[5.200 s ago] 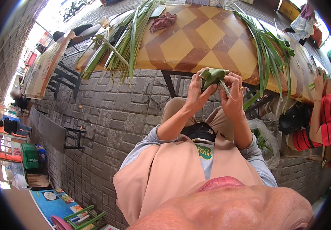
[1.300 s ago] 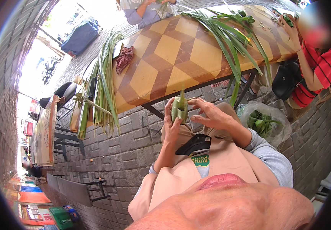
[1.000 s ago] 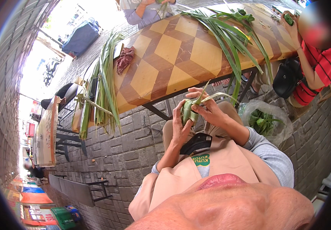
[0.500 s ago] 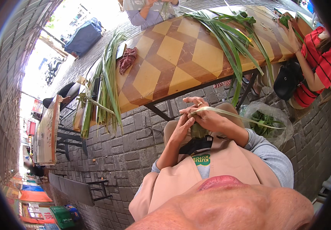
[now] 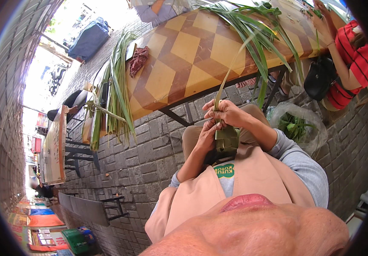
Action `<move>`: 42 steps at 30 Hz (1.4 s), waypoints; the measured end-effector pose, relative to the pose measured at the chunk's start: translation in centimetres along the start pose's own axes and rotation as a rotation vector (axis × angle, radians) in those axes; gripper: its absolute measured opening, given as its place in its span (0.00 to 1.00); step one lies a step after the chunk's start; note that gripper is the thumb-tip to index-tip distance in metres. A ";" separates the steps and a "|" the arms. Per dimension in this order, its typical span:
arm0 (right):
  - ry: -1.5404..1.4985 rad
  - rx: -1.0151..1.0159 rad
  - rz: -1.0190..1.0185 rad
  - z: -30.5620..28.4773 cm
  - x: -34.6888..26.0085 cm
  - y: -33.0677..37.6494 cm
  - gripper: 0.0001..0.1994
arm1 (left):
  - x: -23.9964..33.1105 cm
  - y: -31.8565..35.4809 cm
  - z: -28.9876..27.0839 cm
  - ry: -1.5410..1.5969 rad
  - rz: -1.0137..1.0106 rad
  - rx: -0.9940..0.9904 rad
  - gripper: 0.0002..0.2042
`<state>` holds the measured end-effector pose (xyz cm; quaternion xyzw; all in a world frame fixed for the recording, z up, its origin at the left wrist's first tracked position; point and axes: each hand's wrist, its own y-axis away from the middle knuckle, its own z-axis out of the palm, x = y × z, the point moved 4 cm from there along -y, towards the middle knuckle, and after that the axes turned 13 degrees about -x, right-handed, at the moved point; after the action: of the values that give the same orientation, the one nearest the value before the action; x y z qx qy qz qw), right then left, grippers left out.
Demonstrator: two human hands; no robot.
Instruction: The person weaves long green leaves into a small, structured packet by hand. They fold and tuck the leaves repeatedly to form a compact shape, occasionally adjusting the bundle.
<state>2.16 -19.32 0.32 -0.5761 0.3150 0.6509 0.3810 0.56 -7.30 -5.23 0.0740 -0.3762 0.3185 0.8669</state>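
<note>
A green woven palm-leaf pouch (image 5: 227, 141) hangs below my fingers, over my lap. My left hand (image 5: 208, 131) is closed on the top of its near-left side. Just above and to the right, my right hand (image 5: 230, 114) pinches a long pale palm-leaf strip (image 5: 230, 70) where it leaves the pouch. The strip's free end stands up and leans right, across the front of the table in view. My hands are close together, and the fingertips partly hide where strip and pouch meet.
Beyond my knees stands a long patterned table (image 5: 184, 47) with long palm leaves (image 5: 118, 85) at its left end and more leaves (image 5: 252, 38) farther right. A dark red cloth (image 5: 138, 62) lies there too. A plastic bag of leaves (image 5: 297, 128) sits on the paving near a co-worker in red (image 5: 358, 64).
The strip has swung from pointing right to standing upward. My hands have turned, and more of the woven pouch shows below them. The co-worker's hands at right have moved up.
</note>
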 end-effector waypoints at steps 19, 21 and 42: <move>0.192 0.273 -0.653 0.9 -5.7 2.4 0.22 | 10.1 -3.4 0.7 -0.009 0.703 0.022 0.15; 0.206 0.294 -0.645 0.9 -5.8 2.1 0.22 | 10.2 -3.4 0.8 -0.008 0.721 0.007 0.14; 0.147 0.202 -0.624 0.6 -4.6 2.1 0.20 | 8.9 -2.1 1.4 0.191 0.593 -0.114 0.11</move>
<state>0.21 -20.49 4.88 -0.6497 0.2130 0.4248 0.5933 5.59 -5.01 2.24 -0.1177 -0.3156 0.5412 0.7705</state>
